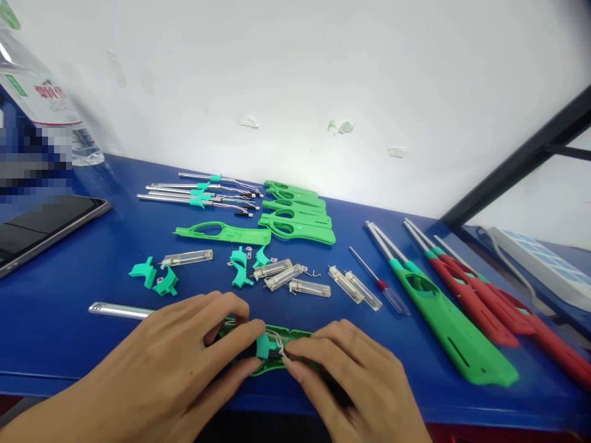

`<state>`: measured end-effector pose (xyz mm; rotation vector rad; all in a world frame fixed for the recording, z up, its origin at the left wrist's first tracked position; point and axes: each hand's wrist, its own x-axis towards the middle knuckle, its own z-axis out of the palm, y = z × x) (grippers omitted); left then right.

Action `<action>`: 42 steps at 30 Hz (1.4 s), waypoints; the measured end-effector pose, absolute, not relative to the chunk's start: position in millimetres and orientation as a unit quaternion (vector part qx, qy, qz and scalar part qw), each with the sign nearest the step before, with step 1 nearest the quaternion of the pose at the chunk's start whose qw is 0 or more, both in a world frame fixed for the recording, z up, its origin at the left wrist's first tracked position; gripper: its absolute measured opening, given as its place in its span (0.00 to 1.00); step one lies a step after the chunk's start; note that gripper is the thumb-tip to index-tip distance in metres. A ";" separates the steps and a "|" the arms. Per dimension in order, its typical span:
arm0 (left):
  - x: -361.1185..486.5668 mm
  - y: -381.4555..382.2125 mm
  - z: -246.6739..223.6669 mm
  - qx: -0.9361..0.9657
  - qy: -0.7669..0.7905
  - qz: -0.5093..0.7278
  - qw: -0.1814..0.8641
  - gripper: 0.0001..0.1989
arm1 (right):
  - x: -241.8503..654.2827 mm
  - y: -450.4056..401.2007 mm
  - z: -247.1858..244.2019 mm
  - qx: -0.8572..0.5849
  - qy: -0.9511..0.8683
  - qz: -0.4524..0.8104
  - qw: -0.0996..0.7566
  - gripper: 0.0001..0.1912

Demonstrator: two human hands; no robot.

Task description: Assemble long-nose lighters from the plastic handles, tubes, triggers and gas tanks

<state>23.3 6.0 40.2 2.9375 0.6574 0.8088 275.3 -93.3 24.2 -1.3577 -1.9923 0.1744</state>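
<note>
At the table's front edge lies an open green lighter shell (pixel 298 334), partly covered by both hands. My left hand (pixel 198 351) is closed around the shell, thumb and fingers beside a teal trigger (pixel 263 346) seated in it. A silver lighter tube (pixel 120 311) sticks out leftward from under that hand. Thumb and fingertip of my right hand (pixel 351 375) pinch a thin white wire (pixel 278 338) just right of the trigger. Behind the hands are loose teal triggers (pixel 240 274) and clear fuel tanks (pixel 310 287).
Green shell halves (pixel 300 231) and silver tubes with wires (pixel 175 200) lie at the back. A screwdriver (pixel 390 295), a green lighter (pixel 452 326) and red lighters (pixel 475 301) are at right. A phone (pixel 46 224) and water bottle (pixel 50 104) stand left.
</note>
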 end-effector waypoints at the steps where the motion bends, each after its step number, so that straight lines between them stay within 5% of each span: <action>1: 23.5 6.3 40.4 0.942 0.211 0.259 0.013 0.14 | 275.4 -93.2 24.3 -0.525 -0.770 0.067 0.355 0.07; 42: 13.2 4.3 26.2 0.938 0.224 0.264 -0.001 0.18 | 270.1 -95.1 32.3 -0.540 -0.758 0.068 0.359 0.05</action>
